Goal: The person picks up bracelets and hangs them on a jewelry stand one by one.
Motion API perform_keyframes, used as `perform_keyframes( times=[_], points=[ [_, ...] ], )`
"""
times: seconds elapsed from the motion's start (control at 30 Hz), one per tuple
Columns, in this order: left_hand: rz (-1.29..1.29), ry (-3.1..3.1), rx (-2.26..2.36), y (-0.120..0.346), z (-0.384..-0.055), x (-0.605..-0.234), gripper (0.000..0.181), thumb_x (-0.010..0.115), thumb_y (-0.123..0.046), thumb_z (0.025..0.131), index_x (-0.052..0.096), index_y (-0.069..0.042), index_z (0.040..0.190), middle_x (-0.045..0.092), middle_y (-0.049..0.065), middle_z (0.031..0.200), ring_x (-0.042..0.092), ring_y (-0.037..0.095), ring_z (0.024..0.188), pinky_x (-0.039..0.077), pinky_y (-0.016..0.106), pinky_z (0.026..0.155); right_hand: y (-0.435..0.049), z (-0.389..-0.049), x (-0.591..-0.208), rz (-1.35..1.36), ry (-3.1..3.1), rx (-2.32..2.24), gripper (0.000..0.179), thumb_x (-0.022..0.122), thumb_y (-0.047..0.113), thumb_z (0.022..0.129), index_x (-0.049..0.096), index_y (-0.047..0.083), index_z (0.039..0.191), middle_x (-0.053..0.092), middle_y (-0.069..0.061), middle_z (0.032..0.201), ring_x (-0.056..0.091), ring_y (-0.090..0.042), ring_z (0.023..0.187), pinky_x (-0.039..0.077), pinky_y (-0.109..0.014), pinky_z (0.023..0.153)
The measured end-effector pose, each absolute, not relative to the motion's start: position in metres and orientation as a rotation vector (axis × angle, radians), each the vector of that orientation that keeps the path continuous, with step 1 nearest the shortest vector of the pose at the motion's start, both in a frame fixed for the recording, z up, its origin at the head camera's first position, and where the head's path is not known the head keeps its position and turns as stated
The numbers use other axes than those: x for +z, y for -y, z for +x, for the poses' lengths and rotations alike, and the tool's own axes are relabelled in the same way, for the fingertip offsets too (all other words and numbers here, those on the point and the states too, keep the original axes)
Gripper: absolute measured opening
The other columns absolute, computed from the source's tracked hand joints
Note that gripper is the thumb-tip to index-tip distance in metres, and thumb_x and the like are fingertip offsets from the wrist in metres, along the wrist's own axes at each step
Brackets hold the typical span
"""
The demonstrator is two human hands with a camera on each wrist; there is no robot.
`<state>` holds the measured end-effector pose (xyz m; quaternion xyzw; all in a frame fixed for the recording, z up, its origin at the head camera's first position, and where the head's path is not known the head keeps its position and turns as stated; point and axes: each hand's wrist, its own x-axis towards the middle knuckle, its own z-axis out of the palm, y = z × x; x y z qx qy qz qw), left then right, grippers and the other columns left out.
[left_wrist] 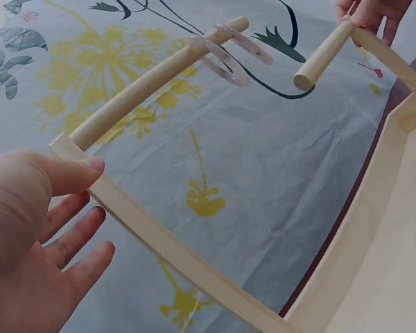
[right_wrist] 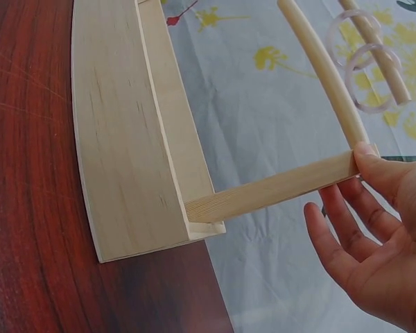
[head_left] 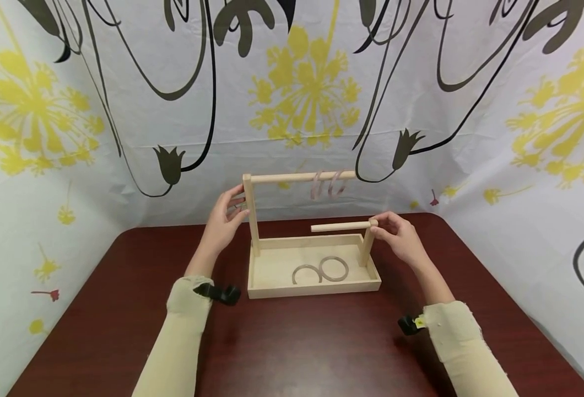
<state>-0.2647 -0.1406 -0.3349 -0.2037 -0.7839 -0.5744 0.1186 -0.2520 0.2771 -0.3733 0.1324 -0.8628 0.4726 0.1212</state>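
Note:
A pale wooden bangle stand sits on the table, its shallow tray carrying a post at each end. My left hand pinches the top of the tall left post between thumb and fingers. At the other side, my right hand grips the top of the short right post the same way. Two pinkish bangles hang on the upper rod, near its free end. The lower rod is bare and points left. Two more bangles lie in the tray, touching or nearly so.
The dark red-brown table extends in front of the stand and to both sides. Close behind it hangs a white cloth printed with yellow flowers and dark stems. Black camera straps circle both sleeved wrists.

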Motion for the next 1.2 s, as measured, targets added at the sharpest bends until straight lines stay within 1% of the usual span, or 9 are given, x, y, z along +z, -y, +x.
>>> perform_keyframes(
  times=[0.07, 0.17, 0.33, 0.57, 0.67, 0.77, 1.0, 1.07, 1.2],
  points=[
    [-0.583, 2.306, -1.688, 0.14, -0.255, -0.33, 0.056, 0.056, -0.005, 0.101, 0.036, -0.006, 0.153, 0.035, 0.019, 0.153, 0.041, 0.038, 0.141, 0.032, 0.051, 0.119, -0.277, -0.252, -0.374, 0.393, 2.512, 1.388, 0.03, 0.068, 0.018, 0.096, 0.064, -0.001, 0.118, 0.068, -0.006, 0.107, 0.063, 0.01, 0.087, 0.054, -0.015, 0.077],
    [-0.567, 2.317, -1.701, 0.139, -0.249, -0.327, 0.055, 0.055, -0.001, 0.1, 0.036, -0.002, 0.151, 0.035, 0.022, 0.152, 0.041, 0.04, 0.14, 0.033, 0.052, 0.118, -0.276, -0.251, -0.374, 0.399, 2.504, 1.405, 0.03, 0.067, 0.018, 0.096, 0.063, -0.002, 0.119, 0.068, -0.01, 0.108, 0.063, 0.01, 0.088, 0.055, -0.015, 0.077],
    [-0.572, 2.291, -1.702, 0.141, -0.254, -0.341, 0.05, 0.058, -0.004, 0.1, 0.043, -0.005, 0.147, 0.04, 0.02, 0.147, 0.047, 0.037, 0.136, 0.039, 0.049, 0.115, -0.277, -0.251, -0.375, 0.399, 2.509, 1.399, 0.031, 0.066, 0.018, 0.097, 0.063, -0.003, 0.12, 0.067, -0.016, 0.111, 0.063, 0.01, 0.088, 0.054, -0.014, 0.077],
    [-0.621, 2.32, -1.696, 0.132, -0.249, -0.35, 0.046, 0.058, -0.004, 0.099, 0.046, -0.002, 0.143, 0.048, 0.02, 0.144, 0.05, 0.038, 0.132, 0.042, 0.051, 0.112, -0.277, -0.251, -0.375, 0.381, 2.518, 1.394, 0.031, 0.067, 0.019, 0.097, 0.063, -0.002, 0.119, 0.067, -0.017, 0.11, 0.064, 0.008, 0.086, 0.057, -0.02, 0.078],
    [-0.65, 2.328, -1.708, 0.127, -0.248, -0.355, 0.044, 0.06, -0.006, 0.099, 0.049, -0.002, 0.141, 0.051, 0.021, 0.142, 0.051, 0.037, 0.132, 0.041, 0.05, 0.113, -0.278, -0.251, -0.375, 0.371, 2.526, 1.394, 0.032, 0.066, 0.02, 0.097, 0.063, -0.002, 0.12, 0.067, -0.017, 0.111, 0.064, 0.008, 0.087, 0.057, -0.019, 0.079],
    [-0.671, 2.356, -1.707, 0.122, -0.247, -0.36, 0.043, 0.061, -0.009, 0.099, 0.05, -0.004, 0.14, 0.052, 0.019, 0.142, 0.052, 0.035, 0.132, 0.039, 0.049, 0.115, -0.277, -0.252, -0.374, 0.362, 2.521, 1.407, 0.032, 0.067, 0.02, 0.097, 0.063, -0.002, 0.119, 0.067, -0.013, 0.109, 0.064, 0.009, 0.087, 0.057, -0.018, 0.078],
    [-0.701, 2.414, -1.704, 0.107, -0.244, -0.372, 0.043, 0.062, -0.009, 0.098, 0.051, -0.003, 0.139, 0.053, 0.019, 0.141, 0.053, 0.036, 0.13, 0.037, 0.053, 0.115, -0.276, -0.252, -0.374, 0.365, 2.499, 1.44, 0.031, 0.067, 0.018, 0.097, 0.062, -0.004, 0.118, 0.066, 0.005, 0.101, 0.064, 0.01, 0.086, 0.055, -0.014, 0.076],
    [-0.71, 2.422, -1.718, 0.103, -0.245, -0.375, 0.043, 0.063, -0.007, 0.097, 0.051, -0.002, 0.139, 0.054, 0.02, 0.141, 0.053, 0.037, 0.129, 0.038, 0.054, 0.114, -0.276, -0.252, -0.374, 0.355, 2.496, 1.447, 0.03, 0.067, 0.017, 0.096, 0.062, -0.003, 0.117, 0.065, 0.006, 0.1, 0.064, 0.01, 0.086, 0.055, -0.014, 0.076],
    [-0.737, 2.453, -1.748, 0.097, -0.246, -0.382, 0.042, 0.064, -0.007, 0.097, 0.053, -0.003, 0.137, 0.056, 0.02, 0.139, 0.053, 0.038, 0.13, 0.038, 0.054, 0.114, -0.276, -0.251, -0.374, 0.363, 2.495, 1.438, 0.03, 0.067, 0.017, 0.096, 0.062, -0.004, 0.117, 0.066, 0.003, 0.101, 0.064, 0.009, 0.086, 0.056, -0.015, 0.076]
  ],
)
